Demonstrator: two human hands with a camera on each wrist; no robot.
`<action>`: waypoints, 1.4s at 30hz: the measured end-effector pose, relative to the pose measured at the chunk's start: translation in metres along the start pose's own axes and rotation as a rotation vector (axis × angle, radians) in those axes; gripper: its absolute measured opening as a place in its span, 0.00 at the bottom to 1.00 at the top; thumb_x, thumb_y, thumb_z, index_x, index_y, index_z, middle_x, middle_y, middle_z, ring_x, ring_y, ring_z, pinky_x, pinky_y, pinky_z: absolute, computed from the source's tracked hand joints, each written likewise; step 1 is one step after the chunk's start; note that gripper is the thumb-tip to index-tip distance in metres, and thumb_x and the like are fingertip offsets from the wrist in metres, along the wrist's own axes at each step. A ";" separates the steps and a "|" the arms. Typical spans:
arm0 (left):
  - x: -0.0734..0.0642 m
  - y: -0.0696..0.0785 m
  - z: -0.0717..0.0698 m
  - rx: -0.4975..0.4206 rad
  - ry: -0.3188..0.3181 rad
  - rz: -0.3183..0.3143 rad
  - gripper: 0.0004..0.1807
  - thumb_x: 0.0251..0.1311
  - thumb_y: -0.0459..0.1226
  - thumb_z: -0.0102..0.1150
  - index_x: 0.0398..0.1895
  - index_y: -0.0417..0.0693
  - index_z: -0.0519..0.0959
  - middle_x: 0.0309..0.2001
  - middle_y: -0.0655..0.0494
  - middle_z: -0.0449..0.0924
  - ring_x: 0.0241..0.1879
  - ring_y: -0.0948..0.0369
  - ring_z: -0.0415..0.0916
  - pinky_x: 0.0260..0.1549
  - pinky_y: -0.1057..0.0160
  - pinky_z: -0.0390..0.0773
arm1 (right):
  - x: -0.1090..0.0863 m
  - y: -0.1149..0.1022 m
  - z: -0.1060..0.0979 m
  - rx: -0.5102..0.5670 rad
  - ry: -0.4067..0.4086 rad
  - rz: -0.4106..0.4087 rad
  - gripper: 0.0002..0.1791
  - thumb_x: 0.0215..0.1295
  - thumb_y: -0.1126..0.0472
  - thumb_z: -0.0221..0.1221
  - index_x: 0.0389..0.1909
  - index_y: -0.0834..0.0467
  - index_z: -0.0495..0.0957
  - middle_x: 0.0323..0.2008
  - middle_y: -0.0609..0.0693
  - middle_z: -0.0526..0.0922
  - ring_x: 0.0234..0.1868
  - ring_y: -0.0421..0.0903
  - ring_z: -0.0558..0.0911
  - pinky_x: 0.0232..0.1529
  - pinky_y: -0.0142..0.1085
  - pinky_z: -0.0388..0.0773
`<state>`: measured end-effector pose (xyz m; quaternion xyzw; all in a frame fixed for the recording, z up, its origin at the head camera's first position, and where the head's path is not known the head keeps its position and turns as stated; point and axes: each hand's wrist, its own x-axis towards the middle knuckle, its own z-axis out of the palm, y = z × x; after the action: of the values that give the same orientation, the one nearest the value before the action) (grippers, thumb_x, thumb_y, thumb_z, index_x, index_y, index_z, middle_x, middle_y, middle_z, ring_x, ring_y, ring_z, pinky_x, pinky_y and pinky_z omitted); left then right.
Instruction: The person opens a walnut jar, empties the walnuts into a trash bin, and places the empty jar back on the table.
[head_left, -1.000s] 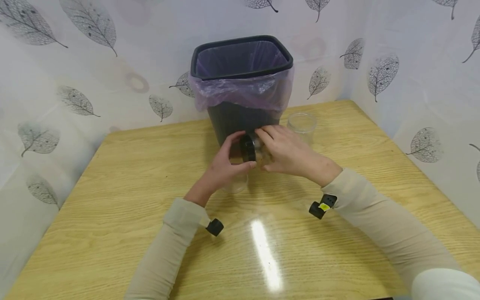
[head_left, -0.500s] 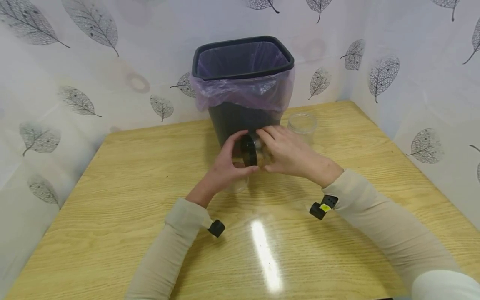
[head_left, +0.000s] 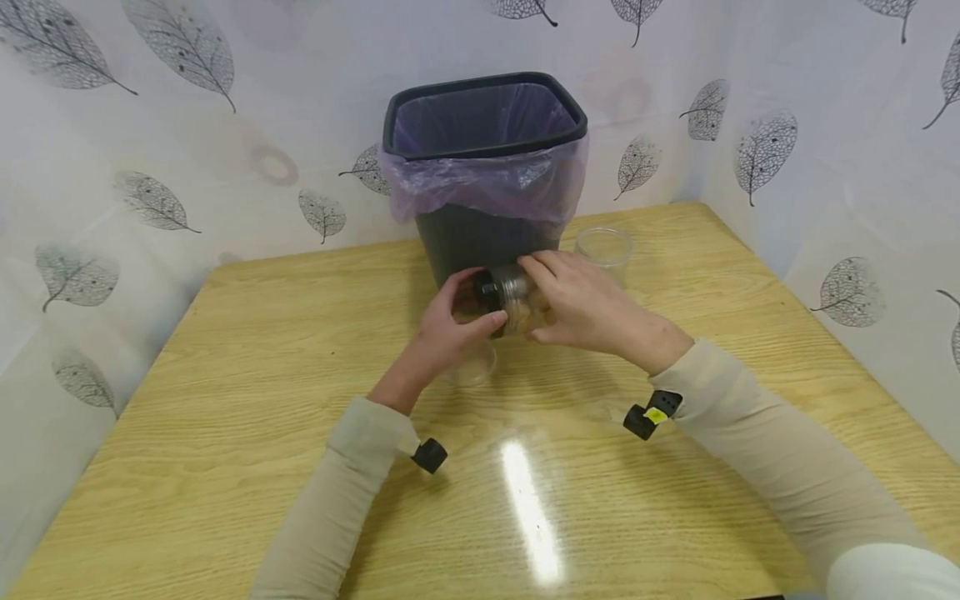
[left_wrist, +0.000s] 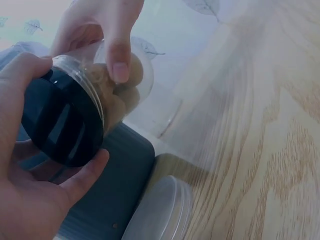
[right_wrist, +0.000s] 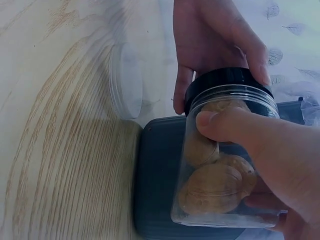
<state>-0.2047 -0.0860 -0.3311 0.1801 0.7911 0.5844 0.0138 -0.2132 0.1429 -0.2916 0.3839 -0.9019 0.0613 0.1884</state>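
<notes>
A clear plastic jar (head_left: 517, 312) lies tipped on its side in the air, in front of the bin. Several walnuts (right_wrist: 210, 187) show through its wall in the right wrist view. Its black screw lid (left_wrist: 62, 117) sits at the mouth, with threads of the neck showing beside it. My left hand (head_left: 442, 333) grips the lid around its edge, thumb on the near side. My right hand (head_left: 588, 308) holds the jar's body, its thumb lying along the wall near the neck in the right wrist view.
A dark bin (head_left: 480, 242) with a purple liner bag (head_left: 487, 183) stands behind the hands. One clear open container (head_left: 606, 242) is right of it; another clear round container (head_left: 474, 368) is below my left hand. All stand on a wooden table (head_left: 300, 350) backed by leaf-printed sheeting.
The lid has turned and shifted slightly left, and the clear threaded neck now shows more between my hands. My right hand has moved a little to the right.
</notes>
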 end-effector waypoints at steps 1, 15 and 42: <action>0.000 -0.001 -0.001 0.006 -0.003 0.001 0.38 0.60 0.40 0.66 0.73 0.53 0.62 0.64 0.46 0.71 0.61 0.49 0.71 0.60 0.45 0.74 | -0.001 0.001 0.000 0.007 0.001 0.003 0.52 0.44 0.45 0.76 0.65 0.70 0.66 0.60 0.65 0.74 0.60 0.63 0.76 0.64 0.53 0.72; -0.011 -0.011 -0.032 0.070 -0.024 -0.040 0.42 0.59 0.44 0.69 0.75 0.65 0.59 0.69 0.52 0.65 0.64 0.52 0.71 0.58 0.49 0.78 | -0.007 0.004 -0.004 0.074 -0.027 0.074 0.53 0.46 0.44 0.75 0.66 0.70 0.65 0.62 0.66 0.73 0.61 0.63 0.75 0.65 0.54 0.71; -0.032 -0.031 -0.076 0.801 -0.113 -0.084 0.45 0.61 0.49 0.65 0.78 0.50 0.56 0.74 0.39 0.55 0.71 0.39 0.55 0.67 0.38 0.64 | -0.015 0.015 -0.006 0.117 0.001 0.107 0.54 0.44 0.44 0.76 0.65 0.70 0.65 0.57 0.65 0.76 0.55 0.61 0.78 0.59 0.53 0.76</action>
<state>-0.2011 -0.1738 -0.3418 0.1705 0.9609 0.2179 0.0098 -0.2121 0.1649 -0.2913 0.3455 -0.9159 0.1242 0.1624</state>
